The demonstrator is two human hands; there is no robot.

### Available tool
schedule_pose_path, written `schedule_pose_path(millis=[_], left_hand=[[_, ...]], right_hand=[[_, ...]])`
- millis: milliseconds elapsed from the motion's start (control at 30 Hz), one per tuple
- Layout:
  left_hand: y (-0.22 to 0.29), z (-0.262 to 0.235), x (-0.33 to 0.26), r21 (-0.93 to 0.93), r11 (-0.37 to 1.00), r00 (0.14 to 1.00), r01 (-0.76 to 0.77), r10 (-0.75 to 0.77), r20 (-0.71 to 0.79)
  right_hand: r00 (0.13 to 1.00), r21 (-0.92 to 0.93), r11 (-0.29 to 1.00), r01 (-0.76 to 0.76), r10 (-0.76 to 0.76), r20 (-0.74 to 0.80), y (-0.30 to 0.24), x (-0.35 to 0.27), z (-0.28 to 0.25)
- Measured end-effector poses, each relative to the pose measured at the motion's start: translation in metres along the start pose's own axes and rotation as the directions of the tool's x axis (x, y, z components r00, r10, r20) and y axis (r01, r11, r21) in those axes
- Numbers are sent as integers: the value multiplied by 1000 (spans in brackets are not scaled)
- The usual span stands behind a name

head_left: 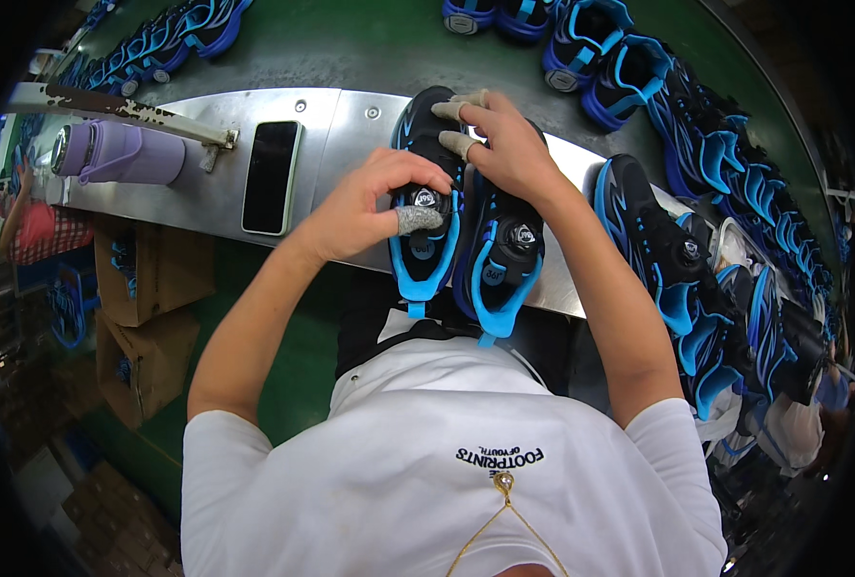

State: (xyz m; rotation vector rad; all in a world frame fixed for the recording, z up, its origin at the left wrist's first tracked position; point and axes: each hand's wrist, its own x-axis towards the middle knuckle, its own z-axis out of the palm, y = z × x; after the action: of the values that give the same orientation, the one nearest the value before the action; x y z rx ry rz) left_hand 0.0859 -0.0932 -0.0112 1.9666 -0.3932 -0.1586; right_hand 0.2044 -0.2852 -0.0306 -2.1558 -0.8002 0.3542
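Observation:
Two black sneakers with bright blue collars lie side by side at the metal table's near edge, heels toward me. My left hand (375, 200) is closed in a pinch around the round dial (428, 199) on the tongue of the left sneaker (426, 274). A grey cover wraps its thumb. My right hand (512, 149) curls over the forefoot of that same sneaker, pale covers on several fingertips; what lies under the fingers is hidden. Beneath my right wrist sits the right sneaker (504, 274), its dial (520, 237) untouched.
A phone (272, 178) and a lilac bottle (134, 152) lie on the table (326, 125) at left, near a worn metal bar (129, 108). More sneakers (658, 231) crowd the right side; others line the green belt (351, 43). Cardboard boxes (149, 279) stand below left.

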Motion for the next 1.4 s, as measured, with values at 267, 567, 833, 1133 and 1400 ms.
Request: schedule_pose_path(millis=[267, 567, 833, 1133, 1400], left_hand=[[77, 56, -51, 505, 863, 998, -4, 34, -49], [49, 29, -10, 520, 848, 988, -105, 31, 148], [-51, -142, 123, 917, 326, 759, 229, 530, -378], [-83, -66, 259, 641, 755, 938, 137, 109, -329], [-4, -44, 167, 452, 891, 914, 38, 152, -376]], right_hand=[[975, 57, 976, 212, -207, -80, 27, 0, 1], [994, 157, 986, 56, -40, -102, 1, -19, -48], [981, 239, 970, -49, 92, -173, 14, -5, -94], [941, -159, 987, 21, -73, -330, 61, 138, -83], [986, 39, 996, 75, -68, -152, 14, 51, -88]])
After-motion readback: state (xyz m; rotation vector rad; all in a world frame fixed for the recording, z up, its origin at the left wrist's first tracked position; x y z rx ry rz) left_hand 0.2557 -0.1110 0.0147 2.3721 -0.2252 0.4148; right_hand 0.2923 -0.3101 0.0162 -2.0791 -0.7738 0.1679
